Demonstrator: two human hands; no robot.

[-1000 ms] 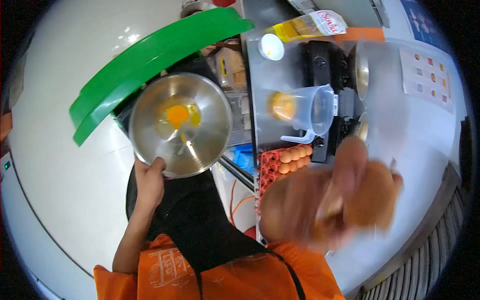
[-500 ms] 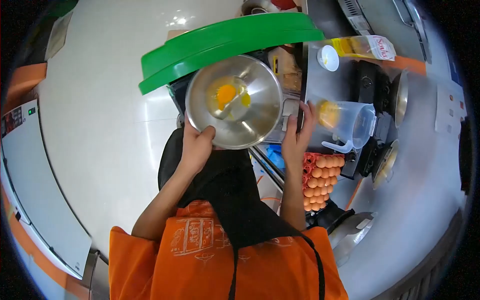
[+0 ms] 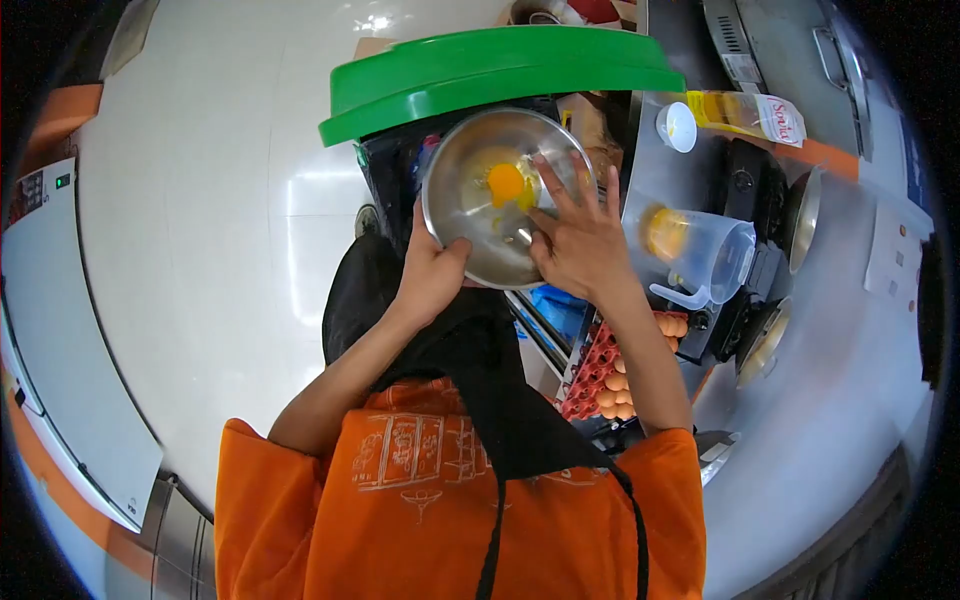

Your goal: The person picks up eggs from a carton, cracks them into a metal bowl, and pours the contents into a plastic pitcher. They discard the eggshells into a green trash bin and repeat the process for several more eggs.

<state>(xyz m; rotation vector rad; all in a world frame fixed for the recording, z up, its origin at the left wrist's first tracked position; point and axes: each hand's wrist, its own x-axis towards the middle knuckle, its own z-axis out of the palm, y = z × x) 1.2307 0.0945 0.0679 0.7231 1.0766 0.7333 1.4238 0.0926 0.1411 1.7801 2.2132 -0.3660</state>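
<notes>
My left hand point(image 3: 432, 277) grips the near left rim of a steel mixing bowl point(image 3: 470, 255), its thumb over the edge. Inside lie a raw egg yolk point(image 3: 505, 185) and some clear egg white. Reaching over the right side of the bowl, my right hand point(image 3: 590, 245) has its fingers spread, with several pointing away from me. Its thumb and index finger are low over the bowl, near the egg; I see nothing held between them. A clear plastic measuring jug point(image 3: 715, 250) with yellow contents at its bottom lies to the right of this hand.
A green bin lid point(image 3: 500, 75) stands behind the bowl, above a dark-lined bin point(image 3: 395, 180). On the steel counter are a small white bowl point(image 3: 676, 127) and an oil bottle point(image 3: 750, 115). A red egg tray point(image 3: 590, 380) with brown eggs point(image 3: 615, 395) sits under my right forearm.
My right hand has moved from the counter edge to over the bowl, fingers spread. My left hand still holds the bowl, which appears further right in view.
</notes>
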